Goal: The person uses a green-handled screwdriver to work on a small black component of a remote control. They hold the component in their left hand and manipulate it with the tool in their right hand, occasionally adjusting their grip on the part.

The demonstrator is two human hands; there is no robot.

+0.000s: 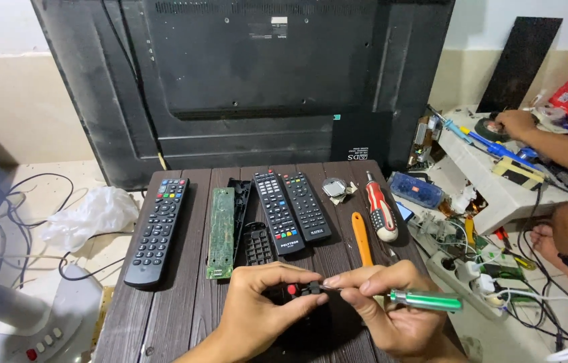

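Fingers (297,277) pinch black part (304,290); screwdriver (425,300) level

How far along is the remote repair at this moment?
Done: one remote is opened, its green circuit board and black shell lying apart. In hand: left hand holds a small black part, right hand works it with a green-handled tool. Left: reassembly.
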